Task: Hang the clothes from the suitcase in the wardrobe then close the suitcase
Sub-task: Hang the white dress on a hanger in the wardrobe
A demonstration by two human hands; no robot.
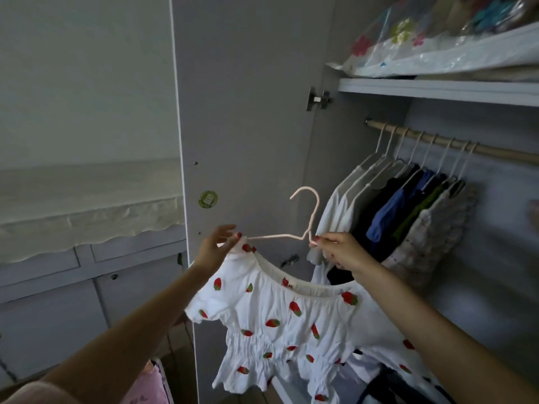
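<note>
A: Report the position of the white strawberry-print top (280,325).

B: It hangs in front of the open wardrobe door (245,112), held up between both hands, left of the garments already on the wooden rail (437,141). Its neckline sags below a pale pink hanger (303,225), whose hook points up and is not on the rail.

A: State of the left hand (215,249)?

B: It pinches the top's left shoulder against the left end of the hanger arm.

A: State of the right hand (341,252)?

B: Its fingers are curled around the hanger just below the hook, at the centre bend. The far side of the grip is hidden.

A: Surroundings?

B: Plastic-wrapped items (423,51) lie on the upper shelf (437,90). White, blue, green and patterned clothes (408,211) hang on white hangers, far right.
</note>
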